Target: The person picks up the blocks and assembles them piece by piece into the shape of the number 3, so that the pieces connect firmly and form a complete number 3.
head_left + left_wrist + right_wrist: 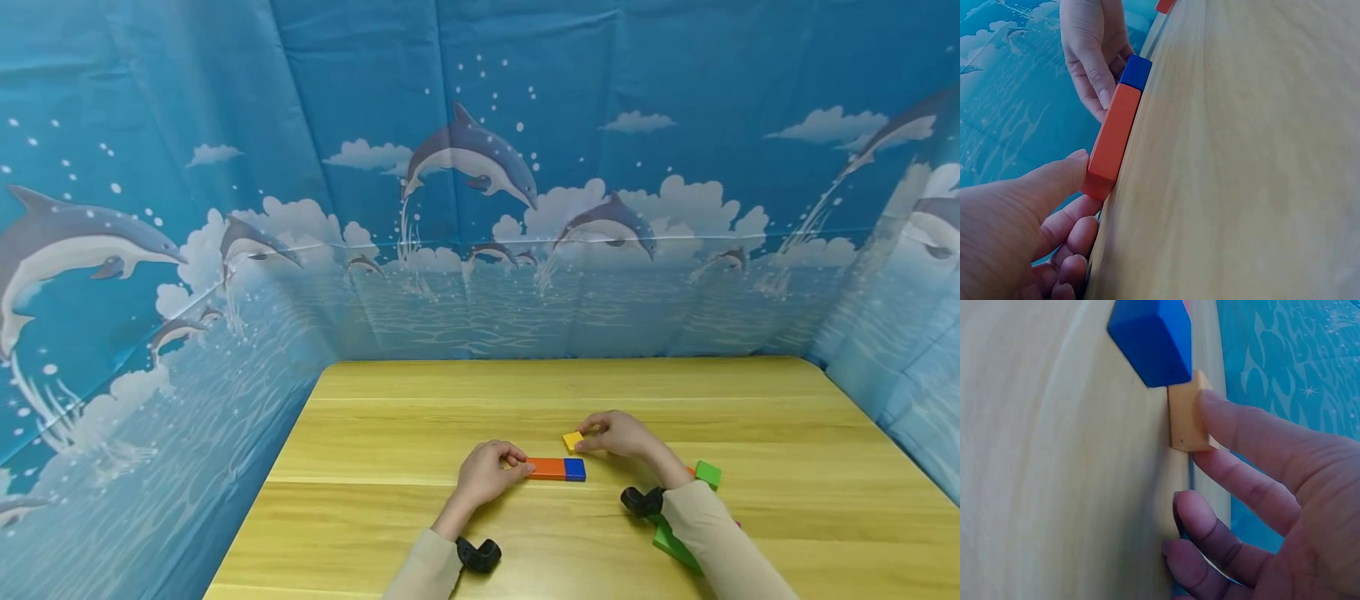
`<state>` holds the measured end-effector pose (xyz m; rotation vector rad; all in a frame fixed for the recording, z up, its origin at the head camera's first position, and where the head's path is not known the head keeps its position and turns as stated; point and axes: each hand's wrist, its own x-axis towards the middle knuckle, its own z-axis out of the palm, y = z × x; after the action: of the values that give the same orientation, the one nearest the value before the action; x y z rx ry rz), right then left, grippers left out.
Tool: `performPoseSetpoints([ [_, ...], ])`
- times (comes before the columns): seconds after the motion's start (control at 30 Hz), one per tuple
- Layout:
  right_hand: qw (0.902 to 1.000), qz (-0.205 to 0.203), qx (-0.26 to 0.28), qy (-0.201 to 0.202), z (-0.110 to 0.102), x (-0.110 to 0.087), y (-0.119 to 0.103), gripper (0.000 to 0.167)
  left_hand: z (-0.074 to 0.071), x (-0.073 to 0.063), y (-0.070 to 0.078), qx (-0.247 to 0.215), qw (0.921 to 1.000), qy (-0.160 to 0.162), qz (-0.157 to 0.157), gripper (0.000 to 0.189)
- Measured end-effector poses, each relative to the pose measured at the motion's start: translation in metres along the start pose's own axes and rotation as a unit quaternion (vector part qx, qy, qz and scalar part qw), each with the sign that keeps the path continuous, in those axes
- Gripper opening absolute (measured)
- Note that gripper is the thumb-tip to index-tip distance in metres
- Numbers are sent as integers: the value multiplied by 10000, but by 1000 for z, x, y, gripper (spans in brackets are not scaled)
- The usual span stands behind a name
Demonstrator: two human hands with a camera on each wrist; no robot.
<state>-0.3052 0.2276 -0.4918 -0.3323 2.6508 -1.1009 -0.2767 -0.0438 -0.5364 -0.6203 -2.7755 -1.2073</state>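
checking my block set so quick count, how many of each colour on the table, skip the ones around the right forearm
Orange block: 1
Blue block: 1
Yellow block: 1
Total: 3

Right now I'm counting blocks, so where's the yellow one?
In the head view, the yellow block is right of centre, held by the right hand, just beyond the blue block.
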Motion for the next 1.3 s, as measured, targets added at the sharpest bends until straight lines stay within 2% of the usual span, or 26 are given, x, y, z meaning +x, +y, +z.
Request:
performPoseSetpoints([
  [0.23, 9997, 126, 97, 172, 3, -2, 4, 30, 1, 0, 2, -81, 9999, -46, 46, 23],
  [0.67, 9997, 66, 218, -59, -4, -8, 8, 25, 0, 0, 3, -17, 10000, -39, 4, 21],
  [1.3, 9988, -51, 431, -221, -5, -14, 6, 29, 1, 2, 4, 39, 10000, -48, -60, 21],
])
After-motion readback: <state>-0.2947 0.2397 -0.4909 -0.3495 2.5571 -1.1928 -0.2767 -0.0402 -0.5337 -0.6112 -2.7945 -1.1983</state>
